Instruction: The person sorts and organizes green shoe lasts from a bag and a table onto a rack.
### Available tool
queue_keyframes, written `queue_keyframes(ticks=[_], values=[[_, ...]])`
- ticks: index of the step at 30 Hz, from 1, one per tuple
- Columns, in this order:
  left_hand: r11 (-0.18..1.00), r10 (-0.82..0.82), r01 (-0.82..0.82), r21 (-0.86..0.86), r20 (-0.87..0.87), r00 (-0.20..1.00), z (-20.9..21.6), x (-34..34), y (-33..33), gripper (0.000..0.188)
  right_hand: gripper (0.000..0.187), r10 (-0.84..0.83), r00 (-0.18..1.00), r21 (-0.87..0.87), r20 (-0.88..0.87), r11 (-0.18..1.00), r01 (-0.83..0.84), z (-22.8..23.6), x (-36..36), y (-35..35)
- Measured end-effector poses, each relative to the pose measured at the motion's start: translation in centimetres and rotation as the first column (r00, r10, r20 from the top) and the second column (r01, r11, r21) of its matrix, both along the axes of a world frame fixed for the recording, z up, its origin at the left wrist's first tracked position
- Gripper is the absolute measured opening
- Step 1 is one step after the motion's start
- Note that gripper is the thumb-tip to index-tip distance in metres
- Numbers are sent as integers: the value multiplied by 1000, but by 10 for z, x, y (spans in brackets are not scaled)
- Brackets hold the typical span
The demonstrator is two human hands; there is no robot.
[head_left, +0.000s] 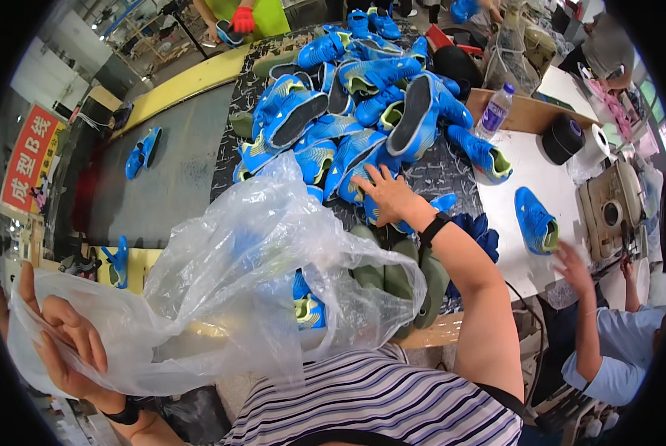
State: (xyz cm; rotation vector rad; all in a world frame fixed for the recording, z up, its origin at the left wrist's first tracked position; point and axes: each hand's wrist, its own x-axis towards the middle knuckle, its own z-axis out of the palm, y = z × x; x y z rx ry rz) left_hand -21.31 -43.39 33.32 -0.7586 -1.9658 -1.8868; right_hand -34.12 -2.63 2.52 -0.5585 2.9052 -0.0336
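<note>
A large clear plastic bag (221, 253) stretches from my left hand across the table's near edge. My left hand (69, 346) is raised at the far left, its fingers partly curled and the film hanging from it. Through the bag a blue shoe (309, 308) shows at its lower middle. My right hand (388, 195) lies with fingers spread against the near side of a heap of blue shoes (348, 141) with yellow-green linings. Under my right wrist and beside it are dark green insole-like pieces (431, 286), partly covered by the bag.
One blue shoe pair (143, 152) sits on the grey belt at left. On the white surface at right are a shoe (535, 223), a bottle (495, 111) and a black thread cone (563, 139). A co-worker's hand (573, 269) reaches in there. Another person's red glove (242, 20) shows at the far side.
</note>
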Motion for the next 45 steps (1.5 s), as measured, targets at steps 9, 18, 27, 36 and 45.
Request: queue_keyframes(ticks=[9, 18, 27, 36, 45], values=[[996, 28, -40, 77, 147, 989, -12, -4, 11, 68, 70, 113, 845, 68, -523, 994, -91, -46, -30, -17], [974, 81, -22, -227, 255, 964, 19, -16, 42, 65, 53, 77, 860, -143, -504, 975, -172, -46, -32, 36], [898, -109, 180, -401, 193, 975, 63, -25, 20, 53, 39, -202, 978, -940, -55, 341, 18, 114, 36, 126], [863, -216, -187, -470, -677, 704, 86, -1, 2, 33, 43, 694, 705, -765, 150, 533, -362, 171, 28, -114], [907, 127, -96, -411, 49, 991, 60, 82, -5, 67, 33, 246, 941, -844, -231, 430, -319, 233, 6, -116]])
